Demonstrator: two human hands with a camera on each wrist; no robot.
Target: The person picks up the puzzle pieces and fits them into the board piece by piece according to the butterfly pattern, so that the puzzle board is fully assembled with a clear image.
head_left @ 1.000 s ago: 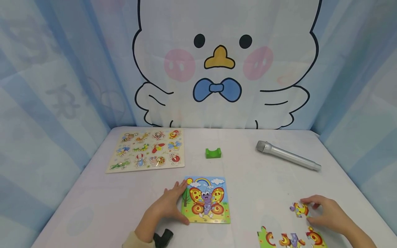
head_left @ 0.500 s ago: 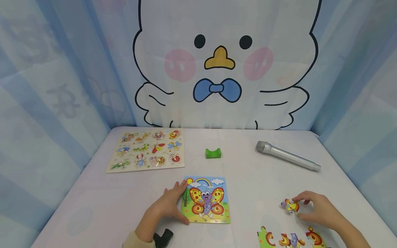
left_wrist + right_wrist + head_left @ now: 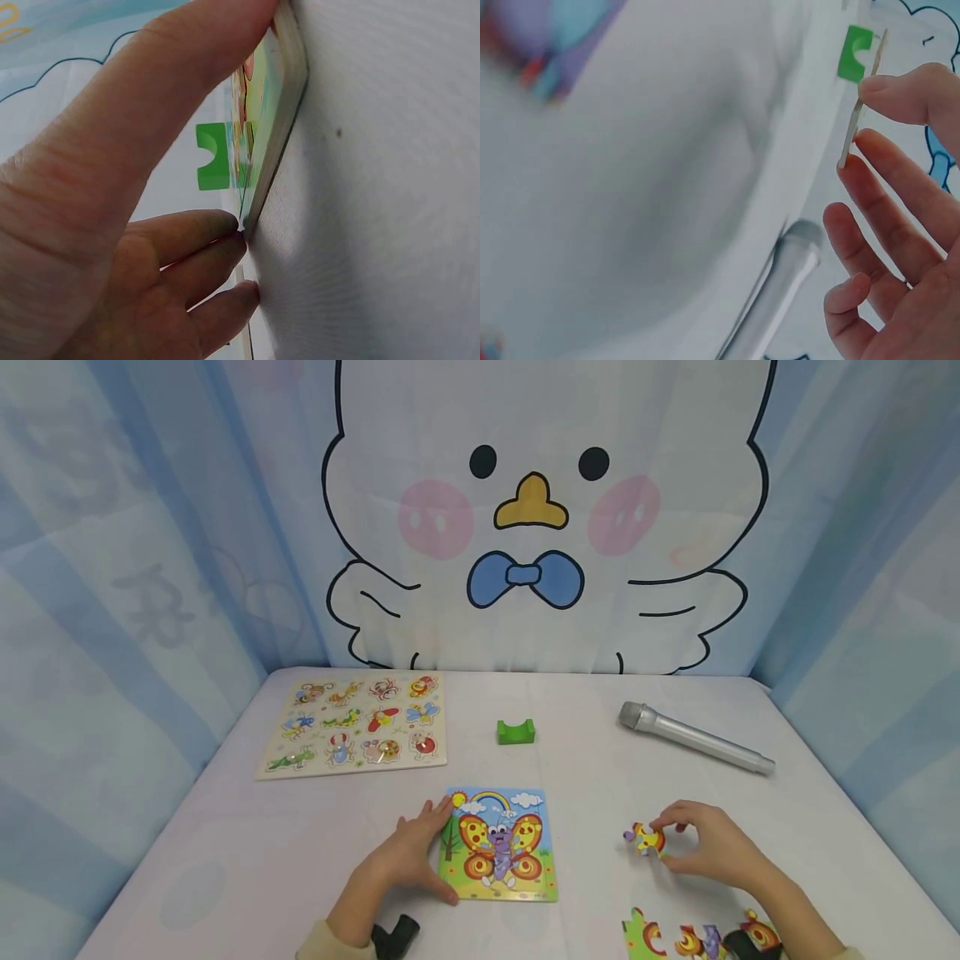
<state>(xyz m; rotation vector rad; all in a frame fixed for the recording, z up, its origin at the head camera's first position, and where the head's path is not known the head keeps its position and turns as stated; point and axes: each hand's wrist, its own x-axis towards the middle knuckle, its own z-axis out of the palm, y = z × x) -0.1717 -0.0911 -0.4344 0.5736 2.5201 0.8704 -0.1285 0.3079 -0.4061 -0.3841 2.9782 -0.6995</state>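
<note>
A square butterfly puzzle board [image 3: 517, 802] lies flat near the middle of the table in the head view. My left hand [image 3: 408, 853] rests spread along its left side, thumb at the near corner and fingertips at the far one. In the left wrist view, the thumb [image 3: 150, 90] and fingertips touch the board's edge. To the right, my right hand [image 3: 708, 842] pinches a yellow, red and purple puzzle piece [image 3: 643, 839] between thumb and fingers, raised above the table. The right wrist view shows this thin piece [image 3: 849, 139] edge-on.
Loose puzzle pieces [image 3: 642, 937] lie at the near right, partly covered by the right wrist's black camera [image 3: 753, 946]. An insect puzzle board [image 3: 352, 727] sits at the back left, a green block [image 3: 516, 732] at back centre, and a silver microphone [image 3: 697, 737] at back right.
My right hand has carried the puzzle piece leftward and slightly away from me, towards the butterfly board. My left hand and the board have stayed in place.
</note>
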